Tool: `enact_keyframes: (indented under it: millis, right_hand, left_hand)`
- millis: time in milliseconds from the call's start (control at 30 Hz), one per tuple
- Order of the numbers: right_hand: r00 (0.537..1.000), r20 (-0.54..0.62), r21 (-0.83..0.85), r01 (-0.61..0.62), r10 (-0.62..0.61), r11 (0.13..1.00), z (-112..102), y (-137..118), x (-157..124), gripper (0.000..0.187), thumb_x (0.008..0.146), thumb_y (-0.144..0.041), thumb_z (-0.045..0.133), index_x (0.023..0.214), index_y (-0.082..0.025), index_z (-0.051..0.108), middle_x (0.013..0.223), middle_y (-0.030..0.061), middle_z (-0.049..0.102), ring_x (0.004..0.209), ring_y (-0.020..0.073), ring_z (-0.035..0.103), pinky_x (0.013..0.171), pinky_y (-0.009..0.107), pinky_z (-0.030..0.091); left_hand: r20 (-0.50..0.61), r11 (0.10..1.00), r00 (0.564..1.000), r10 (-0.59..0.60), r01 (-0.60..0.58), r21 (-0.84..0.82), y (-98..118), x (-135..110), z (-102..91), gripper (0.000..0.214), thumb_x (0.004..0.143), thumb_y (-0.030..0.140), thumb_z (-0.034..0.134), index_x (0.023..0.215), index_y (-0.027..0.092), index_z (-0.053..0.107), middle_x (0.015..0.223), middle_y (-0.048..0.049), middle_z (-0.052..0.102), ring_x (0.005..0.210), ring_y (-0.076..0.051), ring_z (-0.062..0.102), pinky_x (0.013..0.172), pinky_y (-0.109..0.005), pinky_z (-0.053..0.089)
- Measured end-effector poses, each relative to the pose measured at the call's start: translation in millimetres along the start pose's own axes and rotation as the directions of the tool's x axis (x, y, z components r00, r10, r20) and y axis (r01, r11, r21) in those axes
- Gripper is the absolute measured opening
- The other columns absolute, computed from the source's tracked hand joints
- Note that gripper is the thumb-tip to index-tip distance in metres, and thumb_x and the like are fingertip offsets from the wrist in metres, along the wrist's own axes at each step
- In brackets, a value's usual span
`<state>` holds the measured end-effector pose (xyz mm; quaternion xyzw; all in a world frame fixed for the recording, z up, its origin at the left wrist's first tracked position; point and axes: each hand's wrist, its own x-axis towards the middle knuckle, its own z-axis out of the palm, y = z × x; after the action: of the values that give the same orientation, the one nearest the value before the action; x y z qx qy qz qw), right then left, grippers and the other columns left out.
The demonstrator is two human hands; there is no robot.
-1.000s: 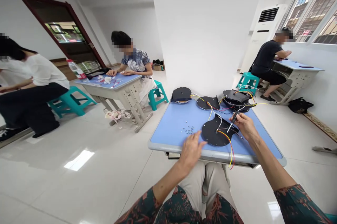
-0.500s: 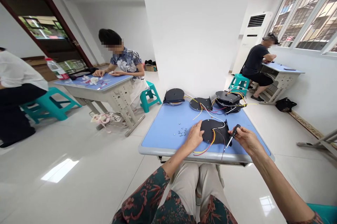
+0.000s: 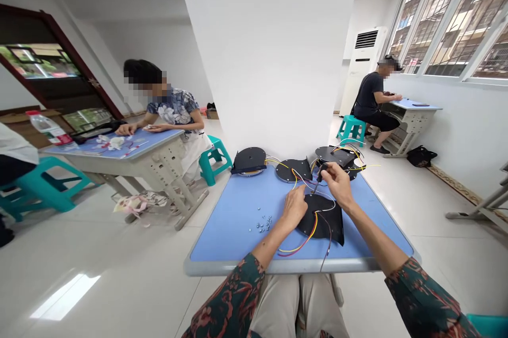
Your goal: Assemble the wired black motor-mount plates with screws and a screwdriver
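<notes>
My right hand [image 3: 337, 183] is closed around the black handle of a screwdriver [image 3: 323, 172]. The thin shaft slants down to the far edge of a black round plate [image 3: 322, 226] with a bent flange on its right side. My left hand [image 3: 296, 207] grips the plate's left edge, fingers pressed close to the screwdriver's tip. Yellow, red, white and dark wires [image 3: 313, 229] come out of the plate's middle. Whether the tip sits in a screw head is too small to make out. Left of my left hand, several small silver screws [image 3: 262, 226] lie scattered on the blue tabletop [image 3: 222, 221].
Along the table's far side are more black round units: one at left [image 3: 250, 161], one mid-row [image 3: 292, 170] and a stack [image 3: 335, 155] at right, with loose wires. A white pillar [image 3: 273, 63] stands behind. Other people sit at desks to the left and right.
My right hand has moved left and away from me, bringing the screwdriver from beside the flange to the plate's far edge. The plate has turned slightly, with my left hand still on it.
</notes>
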<state>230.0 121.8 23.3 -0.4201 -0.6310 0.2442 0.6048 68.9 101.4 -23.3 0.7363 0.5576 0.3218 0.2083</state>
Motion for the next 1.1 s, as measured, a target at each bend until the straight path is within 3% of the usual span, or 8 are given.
enact_keyframes:
  millis: [200, 467, 833, 900, 967, 1100]
  right_hand:
    - [0.996, 0.064, -0.107, 0.075, -0.068, 0.991, 10, 27, 2, 0.016, 0.086, -0.033, 0.060, 0.098, -0.022, 0.063, 0.082, 0.0017, 0.070, 0.075, 0.0181, 0.066, 0.073, 0.032, 0.055]
    - [0.994, 0.061, -0.146, 0.097, -0.089, 0.985, 9, 22, -7, 0.012, 0.088, -0.028, 0.058, 0.099, -0.023, 0.062, 0.086, 0.0022, 0.071, 0.081, 0.0193, 0.069, 0.079, 0.033, 0.056]
    - [0.992, 0.088, -0.171, 0.108, -0.094, 0.979, 12, 20, -10, 0.013, 0.089, -0.029, 0.058, 0.100, -0.024, 0.063, 0.087, 0.0025, 0.072, 0.082, 0.0200, 0.070, 0.080, 0.034, 0.057]
    - [0.992, 0.085, -0.185, 0.111, -0.096, 0.976, 12, 19, -11, 0.012, 0.090, -0.029, 0.058, 0.100, -0.024, 0.063, 0.088, 0.0031, 0.072, 0.082, 0.0204, 0.070, 0.081, 0.034, 0.057]
    - [0.992, 0.079, -0.196, 0.110, -0.097, 0.974, 11, 18, -11, 0.012, 0.090, -0.028, 0.058, 0.100, -0.024, 0.063, 0.088, 0.0035, 0.072, 0.081, 0.0207, 0.070, 0.080, 0.035, 0.056]
    - [0.993, 0.067, -0.210, 0.113, -0.101, 0.971, 11, 18, -10, 0.012, 0.090, -0.029, 0.057, 0.099, -0.024, 0.063, 0.087, 0.0032, 0.070, 0.082, 0.0207, 0.069, 0.081, 0.035, 0.056]
  left_hand:
    - [-0.030, 0.998, 0.999, 0.025, -0.027, -0.065, -12, 3, 11.2, 0.056, 0.083, -0.005, 0.046, 0.131, 0.018, 0.066, 0.113, -0.0112, 0.077, 0.111, -0.024, 0.070, 0.102, -0.038, 0.052]
    - [-0.010, 0.996, 0.998, 0.056, -0.057, -0.075, -4, 3, 6.2, 0.055, 0.084, -0.005, 0.046, 0.129, 0.020, 0.066, 0.115, -0.0090, 0.076, 0.112, -0.023, 0.070, 0.103, -0.037, 0.053]
    - [0.013, 0.928, 0.994, -0.109, 0.106, -0.358, -5, 9, 0.9, 0.037, 0.092, 0.006, 0.048, 0.118, 0.018, 0.072, 0.107, -0.0087, 0.078, 0.105, -0.023, 0.071, 0.103, -0.040, 0.051]
    - [0.035, 0.872, 0.990, -0.135, 0.135, -0.470, -8, 12, 1.8, 0.032, 0.095, 0.011, 0.048, 0.114, 0.017, 0.073, 0.104, -0.0094, 0.079, 0.104, -0.023, 0.072, 0.103, -0.040, 0.051]
    - [0.072, 0.763, 0.981, -0.181, 0.186, -0.619, -10, 14, 1.8, 0.030, 0.100, 0.022, 0.046, 0.110, 0.014, 0.073, 0.100, -0.0114, 0.079, 0.101, -0.024, 0.073, 0.102, -0.040, 0.052]
    - [0.167, 0.513, 0.955, -0.245, 0.274, -0.813, -10, 15, -4.0, 0.056, 0.103, 0.056, 0.042, 0.106, 0.009, 0.071, 0.095, -0.0156, 0.078, 0.096, -0.025, 0.075, 0.103, -0.042, 0.052]
